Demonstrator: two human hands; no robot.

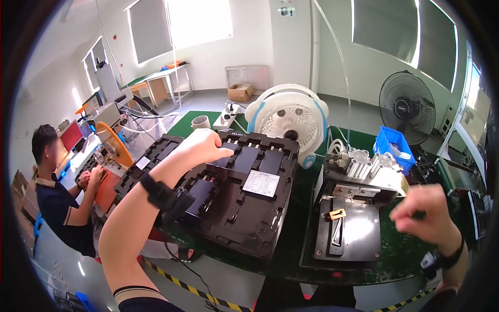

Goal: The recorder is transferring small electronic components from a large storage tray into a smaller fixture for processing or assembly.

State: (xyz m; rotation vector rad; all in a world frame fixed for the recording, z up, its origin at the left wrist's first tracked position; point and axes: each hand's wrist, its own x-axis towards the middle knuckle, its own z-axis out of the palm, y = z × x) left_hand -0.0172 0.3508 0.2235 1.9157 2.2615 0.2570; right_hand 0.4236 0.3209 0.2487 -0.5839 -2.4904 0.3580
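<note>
A stack of black trays [234,208] sits on the green bench, the left hand [202,145] resting curled on its top. The right hand [423,210] hovers loosely closed, empty, beside the press [348,223].

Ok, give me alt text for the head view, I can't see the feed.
The left hand rests on a stack of black trays on a green bench, while the right hand hovers loosely closed and empty beside a small metal press. A white fan stands behind; another person works at left.
</note>
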